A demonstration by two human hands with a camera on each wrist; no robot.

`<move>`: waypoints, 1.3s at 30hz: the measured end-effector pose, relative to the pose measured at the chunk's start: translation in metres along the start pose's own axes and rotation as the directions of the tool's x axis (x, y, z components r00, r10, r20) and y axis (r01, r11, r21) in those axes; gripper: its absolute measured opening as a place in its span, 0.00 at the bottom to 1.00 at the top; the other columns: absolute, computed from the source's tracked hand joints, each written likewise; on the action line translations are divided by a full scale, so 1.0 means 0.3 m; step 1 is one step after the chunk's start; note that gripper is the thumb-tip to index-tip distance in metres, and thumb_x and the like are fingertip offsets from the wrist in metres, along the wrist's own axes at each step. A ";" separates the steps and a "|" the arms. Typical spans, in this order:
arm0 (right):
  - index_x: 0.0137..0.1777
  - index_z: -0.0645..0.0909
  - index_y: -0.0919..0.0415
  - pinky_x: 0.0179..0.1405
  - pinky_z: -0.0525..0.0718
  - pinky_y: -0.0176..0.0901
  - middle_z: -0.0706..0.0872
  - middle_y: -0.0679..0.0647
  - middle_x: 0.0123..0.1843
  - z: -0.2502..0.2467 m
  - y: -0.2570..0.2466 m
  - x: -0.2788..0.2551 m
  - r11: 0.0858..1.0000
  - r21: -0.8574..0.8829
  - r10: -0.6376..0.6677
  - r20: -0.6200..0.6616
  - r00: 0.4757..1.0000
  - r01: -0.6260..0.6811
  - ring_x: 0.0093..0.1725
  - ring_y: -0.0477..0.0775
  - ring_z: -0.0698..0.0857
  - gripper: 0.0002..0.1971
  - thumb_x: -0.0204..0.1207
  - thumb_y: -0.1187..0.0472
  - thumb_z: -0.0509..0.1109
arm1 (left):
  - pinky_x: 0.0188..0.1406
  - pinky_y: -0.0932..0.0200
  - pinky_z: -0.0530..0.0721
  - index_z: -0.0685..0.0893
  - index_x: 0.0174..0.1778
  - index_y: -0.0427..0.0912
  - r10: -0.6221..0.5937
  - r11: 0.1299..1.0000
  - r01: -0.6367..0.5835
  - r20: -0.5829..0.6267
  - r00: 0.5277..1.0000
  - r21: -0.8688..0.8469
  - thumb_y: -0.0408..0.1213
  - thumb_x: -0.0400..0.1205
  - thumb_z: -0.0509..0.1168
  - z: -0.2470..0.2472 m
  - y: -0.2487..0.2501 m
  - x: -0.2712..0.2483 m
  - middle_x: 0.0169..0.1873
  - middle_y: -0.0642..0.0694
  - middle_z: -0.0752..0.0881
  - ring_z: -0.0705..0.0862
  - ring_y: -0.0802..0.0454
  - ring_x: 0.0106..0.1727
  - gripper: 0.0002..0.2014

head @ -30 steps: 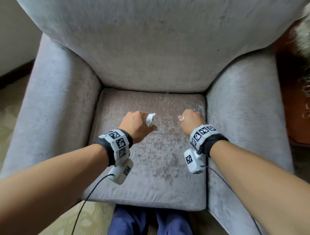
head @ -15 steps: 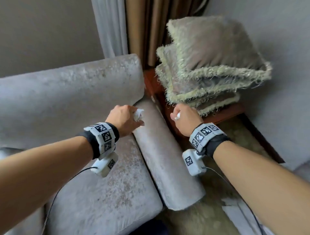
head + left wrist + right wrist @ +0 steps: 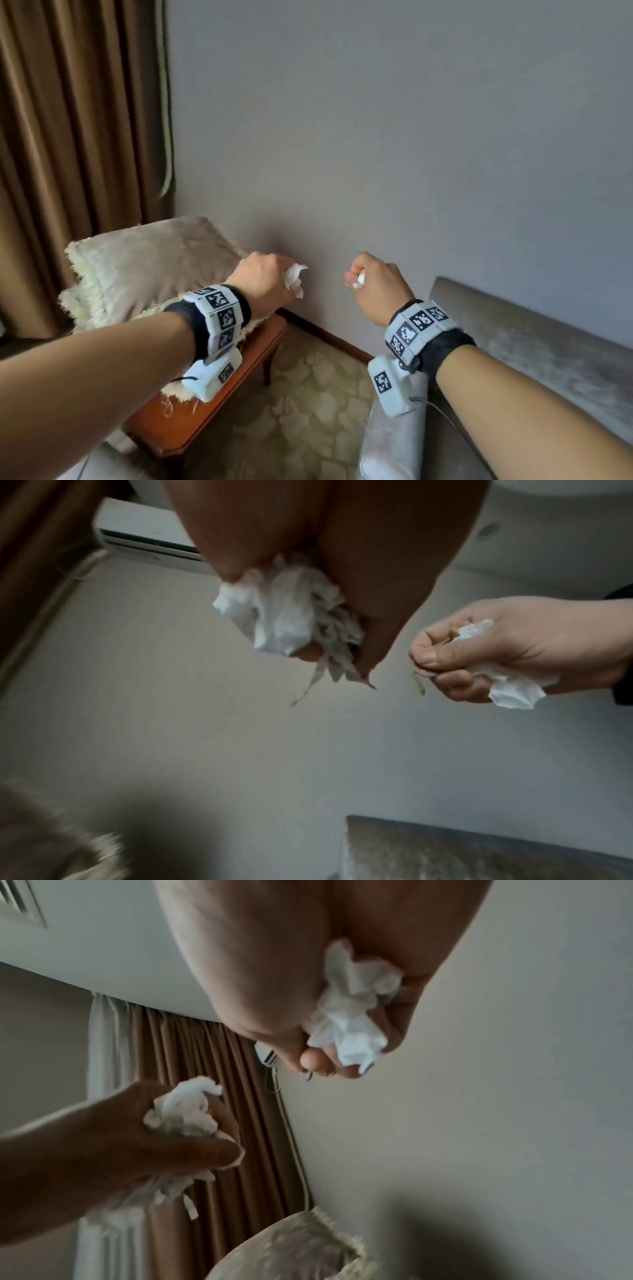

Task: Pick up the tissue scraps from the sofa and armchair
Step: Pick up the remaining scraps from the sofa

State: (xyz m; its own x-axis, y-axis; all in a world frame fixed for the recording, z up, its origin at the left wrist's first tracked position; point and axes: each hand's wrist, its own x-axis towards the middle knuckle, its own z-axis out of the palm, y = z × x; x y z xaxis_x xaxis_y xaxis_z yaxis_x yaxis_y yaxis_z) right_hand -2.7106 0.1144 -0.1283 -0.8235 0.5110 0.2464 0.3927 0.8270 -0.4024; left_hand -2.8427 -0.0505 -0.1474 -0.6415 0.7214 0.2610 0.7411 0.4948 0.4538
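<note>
My left hand [image 3: 270,284] is a fist around a wad of white tissue scraps [image 3: 294,277], with torn strips hanging from the bunch [image 3: 294,615]. My right hand [image 3: 373,284] is curled round a smaller crumpled tissue [image 3: 358,282], whose white folds [image 3: 352,1015] poke out between fingers and palm. Both hands are raised in the air in front of a grey wall, a short gap between them. The grey sofa [image 3: 534,359] lies below my right forearm. No loose scraps show on it.
Fringed beige cushions [image 3: 147,267] are stacked on a brown wooden side table [image 3: 205,414] under my left arm. A brown curtain [image 3: 75,154] hangs at the left. Patterned carpet [image 3: 308,404] fills the gap between table and sofa.
The view has swung right, from the armchair seat past the stacked cushions to the wall and sofa. Both hands have kept their tissue and stayed raised side by side.
</note>
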 end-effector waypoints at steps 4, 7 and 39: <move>0.40 0.71 0.50 0.39 0.82 0.47 0.84 0.53 0.42 -0.193 0.241 0.027 0.993 -0.053 0.103 -0.085 0.991 -0.108 0.40 0.61 0.82 0.06 0.77 0.61 0.62 | 0.46 0.57 0.84 0.86 0.43 0.52 0.152 0.988 -0.152 0.075 0.985 -0.007 0.52 0.75 0.70 0.106 0.308 0.216 0.40 0.52 0.90 0.86 0.48 0.42 0.09; 0.42 0.73 0.52 0.42 0.80 0.45 0.83 0.54 0.42 -0.297 0.393 0.033 0.985 -0.050 0.156 -0.168 0.973 -0.167 0.43 0.61 0.82 0.04 0.79 0.58 0.64 | 0.41 0.55 0.86 0.78 0.30 0.56 0.247 0.968 -0.242 0.087 0.965 -0.064 0.53 0.72 0.72 0.184 0.489 0.327 0.35 0.50 0.88 0.85 0.48 0.34 0.11; 0.30 0.79 0.52 0.47 0.76 0.40 0.87 0.52 0.40 -0.572 1.443 0.053 0.682 -0.277 0.633 -0.241 0.736 -0.677 0.45 0.60 0.83 0.12 0.71 0.67 0.63 | 0.38 0.58 0.75 0.82 0.42 0.51 0.706 0.698 -0.686 0.356 0.612 -0.206 0.47 0.77 0.69 1.065 1.318 0.959 0.39 0.46 0.84 0.83 0.44 0.43 0.05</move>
State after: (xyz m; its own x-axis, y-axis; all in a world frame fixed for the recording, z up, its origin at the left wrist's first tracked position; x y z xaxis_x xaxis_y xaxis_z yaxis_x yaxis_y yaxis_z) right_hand -2.4834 0.5210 -0.1473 -0.2585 0.9559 0.1394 0.9388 0.2826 -0.1969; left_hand -2.6710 0.5075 -0.1650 0.2017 0.9634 0.1767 0.9165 -0.2492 0.3128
